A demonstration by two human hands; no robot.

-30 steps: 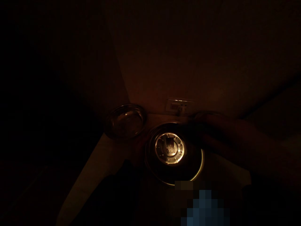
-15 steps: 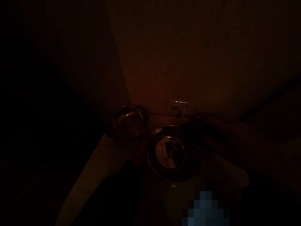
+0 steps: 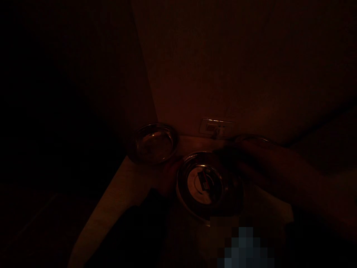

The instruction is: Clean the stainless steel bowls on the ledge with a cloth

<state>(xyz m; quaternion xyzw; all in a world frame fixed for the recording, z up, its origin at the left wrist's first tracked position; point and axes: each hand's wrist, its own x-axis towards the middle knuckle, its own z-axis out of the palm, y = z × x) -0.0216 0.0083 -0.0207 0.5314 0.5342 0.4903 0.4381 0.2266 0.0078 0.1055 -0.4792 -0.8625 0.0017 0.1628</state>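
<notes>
Very little light reaches the scene. A round, shiny metal dish (image 3: 190, 208) stands on the table, with a small dark rectangular thing (image 3: 204, 180) over its pale middle; I cannot tell what it is. My left hand (image 3: 168, 178) is a dim reddish shape at the dish's left rim, its fingers lost in the dark. From the right my right hand (image 3: 256, 154) reaches to the dish's far right side. Its fingers seem closed around something black, too dark to name.
A second metal dish (image 3: 156, 147) sits at the back left of the wooden table (image 3: 111, 201). Behind is a wall with a socket plate (image 3: 217, 127) and something plugged in. Another rim (image 3: 256, 138) shows faintly behind my right hand. A blurred pale patch (image 3: 245, 249) lies at the bottom.
The bright glow in the dish and along its rim has gone out, and everything is darker. Both hands stay nearly in place; the view has shifted slightly.
</notes>
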